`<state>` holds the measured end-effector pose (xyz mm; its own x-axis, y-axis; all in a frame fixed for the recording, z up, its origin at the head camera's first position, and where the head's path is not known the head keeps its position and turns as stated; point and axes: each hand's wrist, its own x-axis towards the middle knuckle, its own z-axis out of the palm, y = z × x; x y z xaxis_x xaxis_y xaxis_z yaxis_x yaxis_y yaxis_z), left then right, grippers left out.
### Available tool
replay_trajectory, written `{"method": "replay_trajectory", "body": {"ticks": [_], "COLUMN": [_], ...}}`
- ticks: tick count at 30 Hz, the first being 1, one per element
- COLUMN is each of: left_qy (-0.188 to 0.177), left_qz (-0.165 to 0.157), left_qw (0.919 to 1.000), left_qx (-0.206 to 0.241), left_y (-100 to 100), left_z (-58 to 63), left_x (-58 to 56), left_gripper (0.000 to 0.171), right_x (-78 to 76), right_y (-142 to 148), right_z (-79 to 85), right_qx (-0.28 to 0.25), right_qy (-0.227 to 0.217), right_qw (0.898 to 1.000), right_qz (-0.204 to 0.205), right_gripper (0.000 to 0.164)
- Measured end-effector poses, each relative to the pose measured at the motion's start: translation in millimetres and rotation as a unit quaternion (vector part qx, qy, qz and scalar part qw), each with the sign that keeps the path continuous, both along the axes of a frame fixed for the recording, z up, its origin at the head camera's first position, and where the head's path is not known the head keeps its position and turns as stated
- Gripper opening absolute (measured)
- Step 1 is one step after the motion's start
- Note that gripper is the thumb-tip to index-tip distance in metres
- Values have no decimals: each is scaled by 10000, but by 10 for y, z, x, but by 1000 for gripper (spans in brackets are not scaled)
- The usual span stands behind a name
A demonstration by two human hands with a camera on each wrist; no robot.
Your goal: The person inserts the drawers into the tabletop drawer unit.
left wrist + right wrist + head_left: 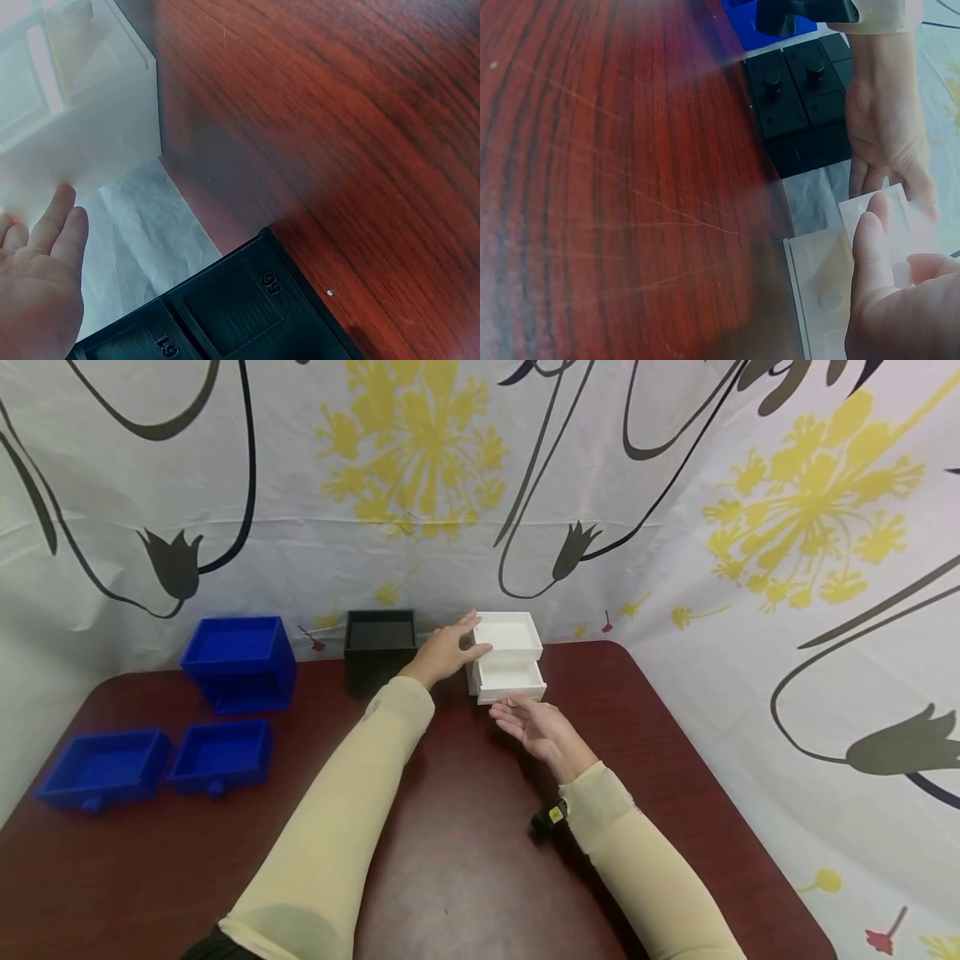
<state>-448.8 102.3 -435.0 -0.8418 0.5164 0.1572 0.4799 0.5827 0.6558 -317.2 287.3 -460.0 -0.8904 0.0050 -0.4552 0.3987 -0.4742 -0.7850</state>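
A small white drawer cabinet stands at the back of the table, its lower drawer pulled partly out. My left hand rests against the cabinet's upper left edge. In the left wrist view, straight fingers touch the pale side wall. At the front, my right hand reaches up from below to the drawer front, its other fingers extended. The right wrist view shows finger and thumb of the right hand around a small knob on the drawer. Part of that contact is hidden.
Left of the white cabinet stands a black drawer cabinet with knobs. Farther left is a blue cabinet with an open front. Two blue drawers lie on the table before it. A patterned cloth hangs behind.
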Motion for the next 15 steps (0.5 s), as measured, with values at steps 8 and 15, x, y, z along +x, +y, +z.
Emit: {"method": "replay_trajectory", "body": {"ticks": [8,15], "left_qy": [10,22], "left_qz": [16,14], "left_qw": [10000,10000], "left_qx": [-29,11], "left_y": [-6,-10], "left_z": [6,15], "left_x": [15,29], "left_gripper": [76,75], "right_x": [-67,-79], "right_y": [-20,-24], "right_z": [-1,5], "right_qx": [94,103], "right_qy": [62,56], "right_qw": [9999,9999], "right_qz": [2,-22], "right_gripper": [17,17]}}
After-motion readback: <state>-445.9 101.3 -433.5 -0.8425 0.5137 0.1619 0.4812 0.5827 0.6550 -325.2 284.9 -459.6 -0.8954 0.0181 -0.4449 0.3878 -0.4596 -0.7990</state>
